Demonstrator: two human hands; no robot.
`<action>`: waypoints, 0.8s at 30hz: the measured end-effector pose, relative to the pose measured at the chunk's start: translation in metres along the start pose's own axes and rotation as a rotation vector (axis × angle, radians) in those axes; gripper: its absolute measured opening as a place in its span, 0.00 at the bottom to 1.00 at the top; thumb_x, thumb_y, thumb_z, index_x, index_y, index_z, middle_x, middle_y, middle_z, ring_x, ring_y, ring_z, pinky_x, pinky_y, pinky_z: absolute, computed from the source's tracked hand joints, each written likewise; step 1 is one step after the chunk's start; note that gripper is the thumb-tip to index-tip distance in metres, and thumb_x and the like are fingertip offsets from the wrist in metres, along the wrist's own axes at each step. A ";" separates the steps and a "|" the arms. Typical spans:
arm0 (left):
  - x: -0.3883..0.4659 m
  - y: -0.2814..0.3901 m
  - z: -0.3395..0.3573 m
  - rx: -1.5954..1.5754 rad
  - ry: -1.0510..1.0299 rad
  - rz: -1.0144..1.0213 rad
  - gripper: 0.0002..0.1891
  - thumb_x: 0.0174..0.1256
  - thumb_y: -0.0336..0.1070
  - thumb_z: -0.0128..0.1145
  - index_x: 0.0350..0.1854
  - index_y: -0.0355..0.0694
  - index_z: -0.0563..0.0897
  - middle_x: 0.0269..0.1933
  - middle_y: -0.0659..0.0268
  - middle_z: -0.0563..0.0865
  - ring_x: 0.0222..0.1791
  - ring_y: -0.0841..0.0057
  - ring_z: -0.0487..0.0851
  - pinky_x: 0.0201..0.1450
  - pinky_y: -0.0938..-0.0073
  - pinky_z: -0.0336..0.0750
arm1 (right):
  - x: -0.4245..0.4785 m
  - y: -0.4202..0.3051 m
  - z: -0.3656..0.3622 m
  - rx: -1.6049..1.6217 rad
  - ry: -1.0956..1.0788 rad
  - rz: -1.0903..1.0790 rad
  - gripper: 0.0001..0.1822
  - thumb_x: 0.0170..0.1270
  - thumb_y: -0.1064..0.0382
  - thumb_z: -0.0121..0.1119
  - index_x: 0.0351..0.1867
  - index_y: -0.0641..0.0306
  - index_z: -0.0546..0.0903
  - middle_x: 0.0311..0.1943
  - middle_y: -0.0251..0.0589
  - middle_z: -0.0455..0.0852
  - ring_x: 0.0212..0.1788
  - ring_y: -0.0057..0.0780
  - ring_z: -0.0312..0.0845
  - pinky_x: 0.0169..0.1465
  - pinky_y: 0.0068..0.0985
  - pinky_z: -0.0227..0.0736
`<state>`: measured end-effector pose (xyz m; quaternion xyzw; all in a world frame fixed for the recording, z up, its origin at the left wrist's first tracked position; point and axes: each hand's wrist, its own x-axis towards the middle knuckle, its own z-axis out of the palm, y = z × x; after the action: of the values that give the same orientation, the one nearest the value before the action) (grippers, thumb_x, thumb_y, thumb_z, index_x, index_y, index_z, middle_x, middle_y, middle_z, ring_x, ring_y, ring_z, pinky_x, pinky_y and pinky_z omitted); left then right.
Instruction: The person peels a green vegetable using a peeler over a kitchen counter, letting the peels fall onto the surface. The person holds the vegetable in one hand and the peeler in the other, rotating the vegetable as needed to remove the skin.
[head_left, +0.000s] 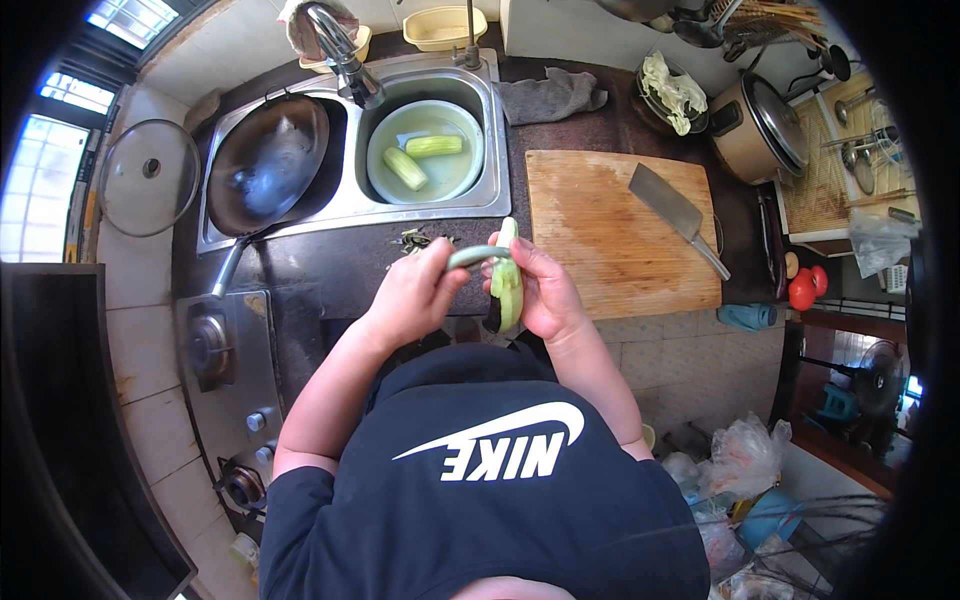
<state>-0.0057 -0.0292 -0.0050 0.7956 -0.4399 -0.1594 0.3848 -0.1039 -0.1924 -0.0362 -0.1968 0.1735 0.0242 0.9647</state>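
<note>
My left hand (416, 292) is closed around the green handle of a peeler (474, 256), whose head meets the side of a partly peeled eggplant (510, 289). The eggplant is upright in my right hand (546, 289), pale green where bare, with dark purple skin at its lower end. Its pale tip points toward the sink. Dark and green peelings (416, 240) lie on the counter just beyond my left hand. Two pale green peeled pieces (433, 145) rest in water in a light green basin (375, 161) inside the right sink bowl.
A wooden cutting board (600, 247) bears a cleaver (667, 202) at right. A wok (268, 165) leans in the left sink bowl, its handle reaching over the gas stove (225, 330). Beyond the board stand a rice cooker (757, 127) and a bowl with leaves (675, 94).
</note>
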 end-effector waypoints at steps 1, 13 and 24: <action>0.000 0.006 -0.001 0.117 -0.002 0.109 0.10 0.62 0.38 0.55 0.35 0.38 0.70 0.26 0.56 0.78 0.29 0.54 0.79 0.30 0.59 0.72 | -0.002 0.000 0.004 -0.004 0.002 -0.014 0.12 0.63 0.60 0.58 0.43 0.65 0.78 0.34 0.36 0.81 0.36 0.23 0.79 0.42 0.25 0.76; -0.009 0.051 -0.014 0.361 0.040 0.238 0.08 0.62 0.38 0.52 0.33 0.40 0.71 0.22 0.60 0.77 0.24 0.60 0.78 0.27 0.62 0.70 | -0.025 0.003 0.036 -0.085 -0.028 -0.071 0.12 0.62 0.61 0.60 0.42 0.67 0.80 0.36 0.38 0.83 0.39 0.22 0.79 0.47 0.19 0.72; -0.021 0.048 -0.021 0.327 -0.034 0.279 0.10 0.60 0.39 0.54 0.34 0.40 0.70 0.21 0.59 0.78 0.22 0.59 0.79 0.26 0.60 0.72 | -0.025 0.011 0.036 0.007 -0.024 -0.012 0.13 0.63 0.59 0.59 0.42 0.67 0.79 0.35 0.37 0.82 0.37 0.23 0.79 0.45 0.22 0.73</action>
<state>-0.0325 -0.0174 0.0431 0.7760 -0.5722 -0.0444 0.2617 -0.1171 -0.1676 -0.0001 -0.1939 0.1610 0.0203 0.9675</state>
